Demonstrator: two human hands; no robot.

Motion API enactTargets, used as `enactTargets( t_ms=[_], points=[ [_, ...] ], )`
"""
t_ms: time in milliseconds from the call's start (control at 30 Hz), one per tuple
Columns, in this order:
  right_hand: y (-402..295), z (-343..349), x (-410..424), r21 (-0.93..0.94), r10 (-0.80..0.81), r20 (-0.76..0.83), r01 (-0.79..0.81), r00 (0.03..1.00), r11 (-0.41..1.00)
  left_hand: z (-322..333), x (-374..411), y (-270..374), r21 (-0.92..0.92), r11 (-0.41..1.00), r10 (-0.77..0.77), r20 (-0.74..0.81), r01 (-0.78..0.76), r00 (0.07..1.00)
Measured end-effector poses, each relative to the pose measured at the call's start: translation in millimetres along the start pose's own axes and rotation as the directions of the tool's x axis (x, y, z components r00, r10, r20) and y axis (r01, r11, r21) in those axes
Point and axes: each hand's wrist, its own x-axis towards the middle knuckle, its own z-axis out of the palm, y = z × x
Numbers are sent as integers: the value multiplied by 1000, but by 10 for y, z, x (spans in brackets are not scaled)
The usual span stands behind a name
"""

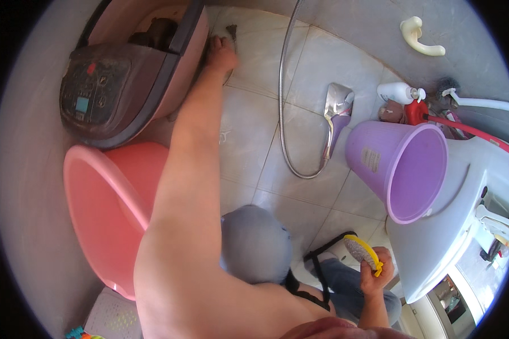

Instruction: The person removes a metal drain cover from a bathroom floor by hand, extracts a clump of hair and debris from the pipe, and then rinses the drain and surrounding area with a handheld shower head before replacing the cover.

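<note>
My left arm stretches forward to the far side of a pink and brown foot-bath tub [152,76] with a dark control panel. My left hand [222,54] is low beside the tub's wall, near a thin dark cord [232,30] on the tiled floor. The tub and the hand itself partly hide its fingers, so its grip is unclear. In my right hand [377,271] is an oval scrubbing sponge [362,251], grey with a yellow edge and a yellow knot at one end. I hold it above my lap, beside the washbasin.
A coral plastic basin [97,203] leans left of my arm. A purple bucket [367,169] lies tilted against the white washbasin [432,237]. A shower head [337,114] and its metal hose [281,84] rest on the floor. A white pump bottle [396,92] and a red plunger [415,112] stand far right.
</note>
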Motion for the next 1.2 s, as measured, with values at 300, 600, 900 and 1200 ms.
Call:
enactTargets(
  t_ms=[300,600,900,1200],
  points=[
    [157,235,-72,19,69,64,-70,996,997,-4,-84,-43,-32,999,-20,62,22,998],
    [212,298,160,132,45,76,-55,996,990,-110,-959,-35,-61,996,69,-9,-70,998],
    [236,215,34,150,70,32,-74,997,986,-137,-704,-237,-196,980,12,-111,-33,994],
    [225,207,-127,126,88,-41,-82,995,989,69,-495,-128,-240,968,-137,-269,71,954]
  ],
)
